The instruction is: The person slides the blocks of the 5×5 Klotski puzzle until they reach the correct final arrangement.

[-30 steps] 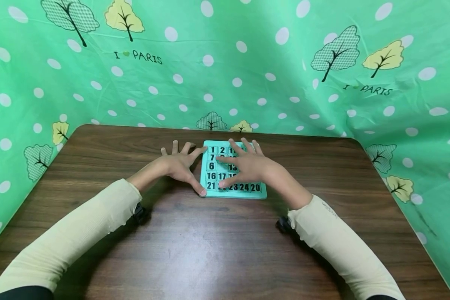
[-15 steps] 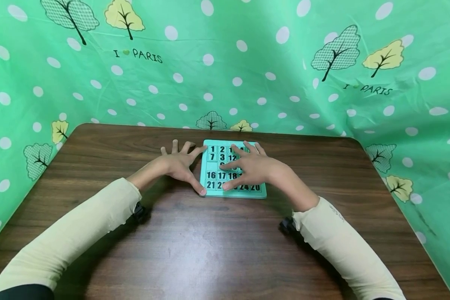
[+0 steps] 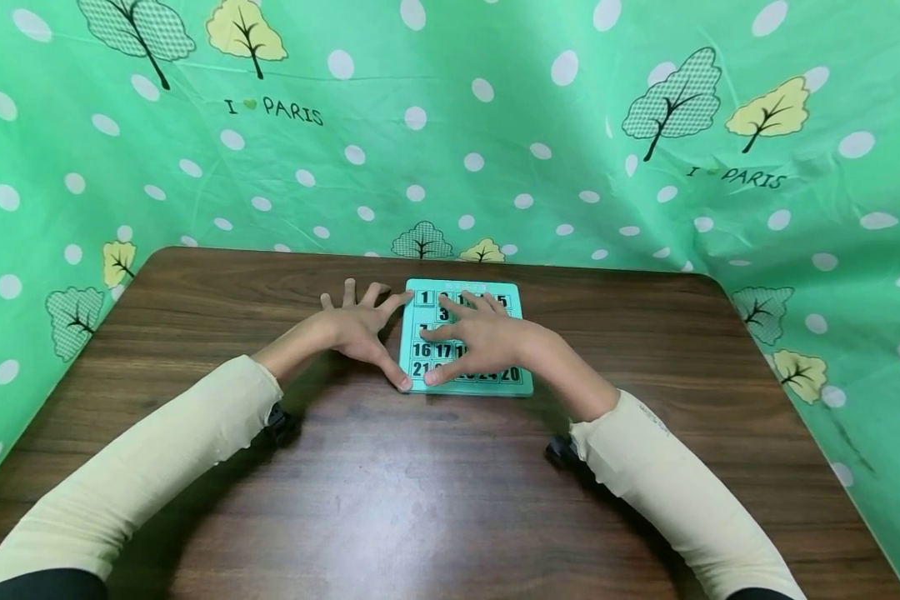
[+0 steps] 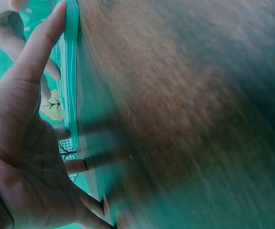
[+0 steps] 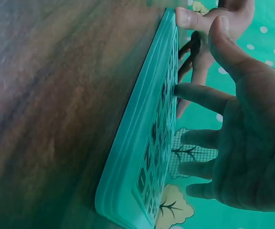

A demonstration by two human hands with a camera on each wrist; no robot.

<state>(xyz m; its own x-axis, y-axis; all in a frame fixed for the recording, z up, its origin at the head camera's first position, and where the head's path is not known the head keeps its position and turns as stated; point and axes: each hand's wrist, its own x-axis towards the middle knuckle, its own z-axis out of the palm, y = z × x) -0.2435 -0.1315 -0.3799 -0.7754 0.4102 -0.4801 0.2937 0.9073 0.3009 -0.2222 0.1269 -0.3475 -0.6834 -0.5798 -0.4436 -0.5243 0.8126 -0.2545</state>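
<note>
A teal number slide puzzle (image 3: 422, 351) with black-numbered tiles lies flat near the table's back edge. My left hand (image 3: 358, 332) spreads along its left side, thumb on the near-left corner and index fingertip by the far-left one. Over the tiles stretches my right hand (image 3: 487, 337), fingers spread; its index fingertip rests on the 7 tile in the left column. A gap shows above that tile. In the right wrist view the index finger (image 5: 202, 95) touches the puzzle face while the other fingers stay off it. Several tiles are hidden under the right hand.
The dark wood table (image 3: 390, 500) extends in front and to both sides. A green dotted cloth (image 3: 450, 125) with printed trees hangs behind and beside it. Both forearms wear pale sleeves (image 3: 165, 450), with black wrist cameras (image 3: 279, 425) beneath.
The 6 tile slid right out of the left column, then the 7 tile slid down toward me. My right hand moved right, then back left. The left hand stayed in place.
</note>
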